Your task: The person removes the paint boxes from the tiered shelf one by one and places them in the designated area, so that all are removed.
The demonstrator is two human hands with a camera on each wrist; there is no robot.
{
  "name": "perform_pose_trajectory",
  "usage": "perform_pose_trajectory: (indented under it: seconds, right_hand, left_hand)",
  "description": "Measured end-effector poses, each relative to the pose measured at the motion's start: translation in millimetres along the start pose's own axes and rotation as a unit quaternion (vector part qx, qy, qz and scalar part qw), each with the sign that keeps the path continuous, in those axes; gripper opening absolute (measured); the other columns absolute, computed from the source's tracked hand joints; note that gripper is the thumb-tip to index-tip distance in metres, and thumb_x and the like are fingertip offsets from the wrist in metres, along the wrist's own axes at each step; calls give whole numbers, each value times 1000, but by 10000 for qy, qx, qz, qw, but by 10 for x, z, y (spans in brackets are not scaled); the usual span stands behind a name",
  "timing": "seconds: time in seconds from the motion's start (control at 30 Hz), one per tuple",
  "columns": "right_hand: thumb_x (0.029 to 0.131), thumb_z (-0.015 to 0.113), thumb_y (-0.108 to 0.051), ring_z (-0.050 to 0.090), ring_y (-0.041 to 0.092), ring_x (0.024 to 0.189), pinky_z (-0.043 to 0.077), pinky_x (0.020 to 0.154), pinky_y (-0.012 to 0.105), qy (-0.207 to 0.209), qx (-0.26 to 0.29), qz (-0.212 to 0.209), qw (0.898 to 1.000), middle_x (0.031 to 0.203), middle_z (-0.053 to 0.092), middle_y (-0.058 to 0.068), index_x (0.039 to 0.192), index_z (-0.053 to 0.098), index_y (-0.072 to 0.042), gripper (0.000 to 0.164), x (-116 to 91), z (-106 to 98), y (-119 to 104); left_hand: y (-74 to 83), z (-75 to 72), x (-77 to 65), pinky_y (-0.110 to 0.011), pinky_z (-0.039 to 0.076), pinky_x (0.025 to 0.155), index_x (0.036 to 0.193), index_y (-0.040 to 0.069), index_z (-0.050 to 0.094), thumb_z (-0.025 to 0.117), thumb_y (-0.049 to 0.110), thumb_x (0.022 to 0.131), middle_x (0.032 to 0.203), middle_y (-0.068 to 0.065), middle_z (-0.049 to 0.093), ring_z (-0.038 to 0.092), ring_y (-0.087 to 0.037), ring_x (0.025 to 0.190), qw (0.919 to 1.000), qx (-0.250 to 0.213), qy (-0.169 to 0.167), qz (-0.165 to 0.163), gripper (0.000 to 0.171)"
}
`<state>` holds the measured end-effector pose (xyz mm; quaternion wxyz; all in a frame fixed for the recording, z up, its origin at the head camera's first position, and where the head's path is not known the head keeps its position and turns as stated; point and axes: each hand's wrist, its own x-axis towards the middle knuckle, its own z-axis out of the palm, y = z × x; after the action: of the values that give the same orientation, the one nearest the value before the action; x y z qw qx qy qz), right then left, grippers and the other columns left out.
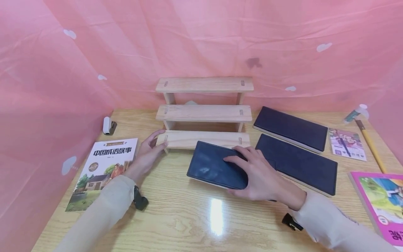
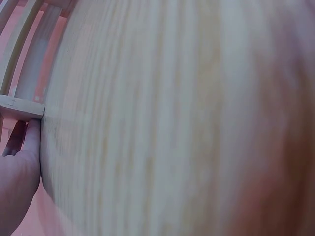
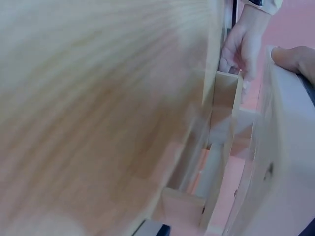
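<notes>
A three-tier wooden step rack (image 1: pixel 204 113) stands at the back of the table. My left hand (image 1: pixel 148 154) grips the left end of its lowest tier; the left wrist view shows the fingers partly, at that wooden end (image 2: pixel 22 107). With thumb and fingers, my right hand (image 1: pixel 258 171) holds a dark blue notebook (image 1: pixel 214 166), tilted in front of the lowest tier and overlapping its front edge. In the right wrist view, the thumb presses the pale page edge (image 3: pixel 290 123). Two similar dark blue notebooks (image 1: pixel 291 127) lie to the right, the nearer one (image 1: pixel 302 166) partly behind my right hand.
A Chinese storybook (image 1: pixel 104 171) lies at left below a white-and-black stapler-like item (image 1: pixel 108 126). At right are a small card with a pen (image 1: pixel 346 143), a small bottle (image 1: pixel 355 113), a yellow-handled brush (image 1: pixel 371 145) and a pink-edged book (image 1: pixel 382 203). Pink cloth (image 1: pixel 204 42) hangs around the table.
</notes>
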<state>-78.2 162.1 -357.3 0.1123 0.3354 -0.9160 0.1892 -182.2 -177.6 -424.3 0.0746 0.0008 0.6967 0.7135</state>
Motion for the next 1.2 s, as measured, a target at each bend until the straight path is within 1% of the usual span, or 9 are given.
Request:
perform_pose_trajectory:
  seconds: [0.17, 0.23, 0.37, 0.43, 0.53, 0.7, 0.97, 1.07, 1.2]
  right_hand:
    - [57, 73, -56, 40, 21, 106, 32, 85, 46, 61, 35, 230, 9997, 133, 40, 8, 121, 53, -24, 74, -192, -8, 5]
    - [57, 72, -56, 40, 21, 107, 32, 85, 47, 65, 41, 298, 9995, 134, 40, 8, 121, 53, -25, 74, -270, -7, 12]
    - [56, 73, -56, 40, 22, 109, 33, 85, 50, 81, 49, 320, 9994, 133, 41, 10, 122, 53, -25, 75, -402, 0, 19]
    - [56, 73, -56, 40, 22, 109, 33, 84, 49, 107, 45, 295, 9995, 133, 41, 11, 122, 53, -25, 75, -451, 4, 21]
    - [55, 73, -56, 40, 21, 109, 34, 82, 47, 119, 50, 283, 9995, 134, 40, 11, 121, 53, -25, 76, -507, 12, 20]
    - [55, 73, -57, 40, 20, 109, 33, 83, 48, 125, 26, 399, 9991, 135, 39, 9, 120, 54, -26, 75, -600, 23, 20]
    - [54, 74, -58, 40, 26, 114, 32, 87, 50, 98, 108, 517, 9986, 128, 44, 7, 119, 55, -25, 75, -739, 84, 88]
    - [54, 74, -58, 40, 27, 115, 31, 89, 50, 67, 111, 580, 9982, 127, 45, 6, 118, 55, -25, 74, -765, 110, 128]
    - [54, 75, -57, 40, 27, 115, 31, 90, 51, 43, 136, 662, 9977, 127, 45, 6, 118, 56, -25, 74, -786, 136, 170]
  left_hand:
    - [-27, -8, -3, -29, 47, 86, 131, 17, 45, 63, 5, 82, 132, -14, 43, 47, -26, 117, 9998, -144, -114, 8, 54]
    - [-27, -6, -3, -29, 47, 86, 131, 17, 44, 62, 5, 82, 132, -14, 43, 47, -26, 116, 9998, -168, -142, 11, 54]
    - [-22, -2, 0, -29, 48, 86, 131, 18, 45, 63, 6, 82, 131, -15, 43, 48, -26, 115, 9997, -183, -139, -15, 54]
    - [-20, -3, -1, -29, 47, 86, 130, 19, 46, 63, 6, 82, 130, -15, 44, 49, -25, 114, 9998, -167, -119, -38, 53]
    - [-19, -5, -5, -28, 47, 86, 130, 19, 46, 63, 7, 82, 130, -15, 44, 49, -25, 113, 9998, -136, -118, -28, 53]
    - [-16, -3, -16, -28, 47, 86, 129, 20, 46, 63, 9, 82, 130, -14, 45, 50, -24, 113, 9999, -61, -122, -10, 52]
    - [9, -8, -34, -28, 47, 87, 132, 20, 44, 62, 9, 83, 131, -14, 44, 51, -22, 111, 9997, -36, -245, -45, 53]
    - [25, -12, -41, -28, 47, 87, 133, 19, 43, 61, 9, 84, 131, -14, 44, 51, -21, 110, 9996, -43, -268, -37, 53]
    - [33, -12, -38, -27, 47, 87, 133, 18, 42, 61, 8, 84, 130, -14, 43, 51, -21, 110, 9996, -52, -259, -29, 54]
